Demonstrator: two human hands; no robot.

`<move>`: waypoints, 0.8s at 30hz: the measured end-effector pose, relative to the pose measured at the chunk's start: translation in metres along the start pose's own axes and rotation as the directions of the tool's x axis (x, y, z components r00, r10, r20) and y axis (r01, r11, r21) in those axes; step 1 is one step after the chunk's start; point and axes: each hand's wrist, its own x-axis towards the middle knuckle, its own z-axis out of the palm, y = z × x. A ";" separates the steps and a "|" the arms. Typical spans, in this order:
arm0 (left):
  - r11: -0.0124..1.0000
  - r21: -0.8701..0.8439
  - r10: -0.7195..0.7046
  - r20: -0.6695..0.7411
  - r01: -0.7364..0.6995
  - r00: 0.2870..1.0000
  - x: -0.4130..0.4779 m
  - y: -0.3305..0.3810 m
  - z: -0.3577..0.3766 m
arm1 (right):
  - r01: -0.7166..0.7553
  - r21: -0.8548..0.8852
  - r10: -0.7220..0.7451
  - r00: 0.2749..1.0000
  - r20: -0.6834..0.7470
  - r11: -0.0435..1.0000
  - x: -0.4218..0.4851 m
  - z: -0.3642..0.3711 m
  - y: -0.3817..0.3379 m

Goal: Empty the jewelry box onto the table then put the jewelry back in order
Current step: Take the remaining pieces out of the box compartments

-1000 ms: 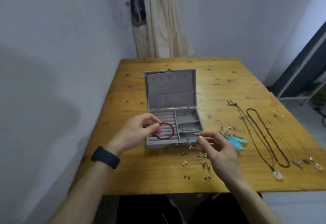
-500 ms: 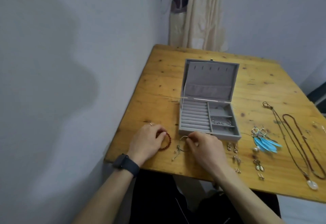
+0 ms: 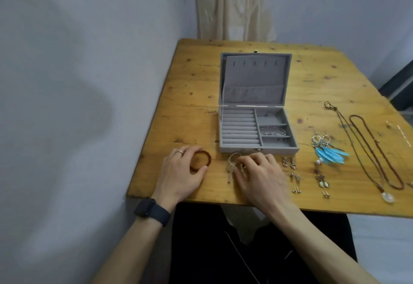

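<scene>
1. Head view. Jewelry box (image 3: 257,127): grey, lid raised, on the desk (image 3: 192,96).
2. Left hand (image 3: 181,172): fingers and thumb curled round the red bead bracelet (image 3: 202,157), which lies on the desk left of the box front.
3. Right hand (image 3: 261,174): fingers bent, pinching the silver bracelet (image 3: 232,164) just before the box.
4. Right of box: small earrings (image 3: 295,176), blue feather earrings (image 3: 330,154), necklaces (image 3: 375,149).

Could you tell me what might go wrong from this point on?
1. The studs lie near the table edge beside the right hand; a wrist sweep could knock them off.
2. The silver bracelet under that hand looks bunched and may tangle.
3. One piece lies in the box and might be overlooked.
</scene>
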 end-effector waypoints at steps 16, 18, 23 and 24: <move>0.999 -0.024 0.049 0.095 -0.047 0.994 0.007 0.011 -0.001 | 0.071 0.086 -0.072 0.997 0.006 0.994 -0.006 -0.004 0.005; 0.998 -0.037 0.054 0.094 -0.051 0.994 0.011 0.014 -0.003 | 0.080 0.137 -0.079 0.997 -0.013 0.987 -0.004 -0.008 0.009; 0.995 -0.076 0.074 0.051 -0.070 0.996 0.033 0.030 -0.005 | -0.025 0.252 0.039 0.998 -0.048 0.967 0.023 -0.032 0.045; 0.993 -0.077 0.089 0.029 -0.087 0.996 0.039 0.034 -0.004 | -0.064 0.255 0.081 0.995 -0.054 0.965 0.033 -0.036 0.054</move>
